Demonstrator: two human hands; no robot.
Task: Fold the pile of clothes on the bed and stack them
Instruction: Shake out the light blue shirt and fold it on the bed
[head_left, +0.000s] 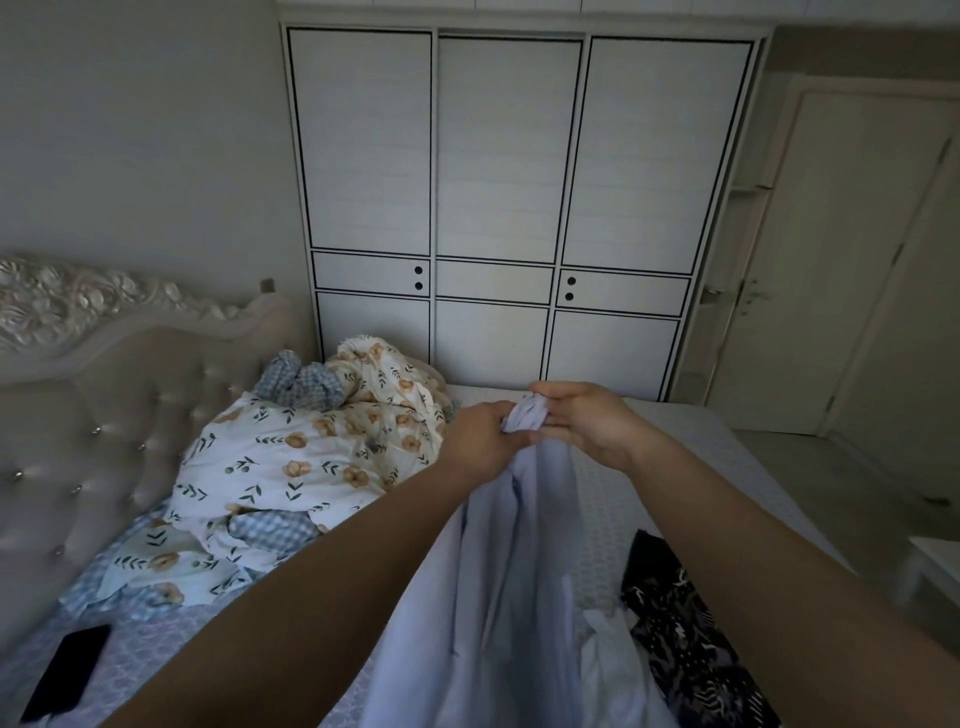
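A white wardrobe (498, 208) with black-lined panels filled the far wall, a closed door (852, 260) to its right. The bed (691, 452) ran from a tufted headboard (104, 415) on the left to its right edge, with a bare strip of patterned mattress lying open beyond the hands. A crumpled floral quilt (311, 457) was heaped near the headboard. A pale blue garment (498, 597) hung raised above the bed at centre, bunched at its top, where the left hand (483, 441) and right hand (582, 421) both gripped it close together. A black patterned garment (691, 623) lay on the mattress just right of it. A dark phone (67, 670) rested near the bed's lower left edge.
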